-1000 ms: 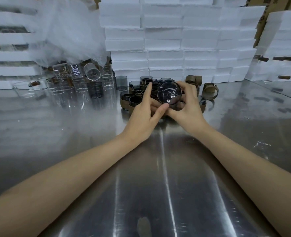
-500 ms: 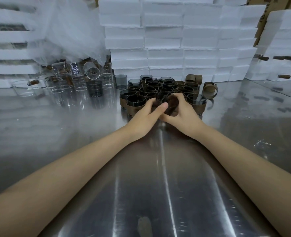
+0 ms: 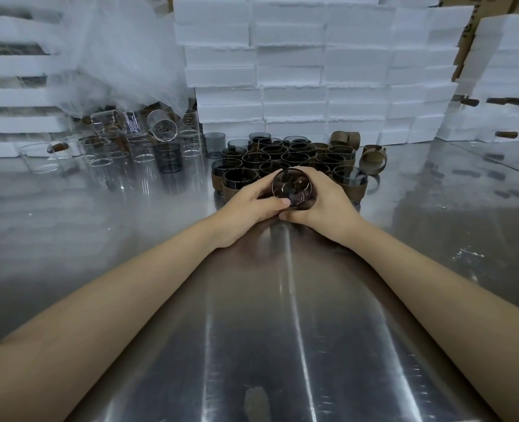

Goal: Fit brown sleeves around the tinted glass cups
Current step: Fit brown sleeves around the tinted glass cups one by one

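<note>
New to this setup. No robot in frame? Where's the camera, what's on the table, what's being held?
No machine here: a person works with two bare hands. The only camera is a wide-angle one worn on the head, looking forward and down, so the forearms run in from the bottom edge. The left hand and right hand together grip one tinted glass cup, its round end facing the camera; the hands hide whether a sleeve is on it. Behind them on the steel table stands a cluster of sleeved cups, loose brown sleeves to the right, clear glasses to the left. White foam boxes are stacked at the back.
</note>
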### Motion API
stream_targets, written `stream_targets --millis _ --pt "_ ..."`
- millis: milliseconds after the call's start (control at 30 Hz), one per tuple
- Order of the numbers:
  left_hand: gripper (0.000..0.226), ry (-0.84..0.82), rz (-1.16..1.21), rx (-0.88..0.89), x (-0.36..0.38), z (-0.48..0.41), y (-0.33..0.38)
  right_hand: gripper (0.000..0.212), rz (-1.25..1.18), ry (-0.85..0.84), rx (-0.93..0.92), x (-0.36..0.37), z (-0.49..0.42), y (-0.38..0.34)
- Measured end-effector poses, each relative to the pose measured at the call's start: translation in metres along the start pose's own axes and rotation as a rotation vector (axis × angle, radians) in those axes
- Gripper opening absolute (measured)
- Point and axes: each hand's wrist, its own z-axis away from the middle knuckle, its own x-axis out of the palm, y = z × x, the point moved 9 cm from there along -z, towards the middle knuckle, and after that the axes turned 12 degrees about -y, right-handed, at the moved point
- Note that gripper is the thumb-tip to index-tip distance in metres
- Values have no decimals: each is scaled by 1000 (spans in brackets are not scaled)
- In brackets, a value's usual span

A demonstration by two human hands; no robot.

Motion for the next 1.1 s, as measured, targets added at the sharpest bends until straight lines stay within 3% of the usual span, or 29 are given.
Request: stream_targets --millis 100,467,633,833,1100 --pt "44 -5 113 -27 -4 -1 -5 72 -13 -1 -2 -1 0 2" --pt "17 94 187 31 -12 1 -1 73 35 -48 -112 3 1 -10" --pt "32 128 206 45 -12 2 2 67 118 -86 -166 7 2 -22" --pt "40 222 -48 9 -16 7 5 72 217 -104 -148 15 2 -32" --pt "50 222 -251 14 -15 4 7 82 194 -108 -74 14 0 -26"
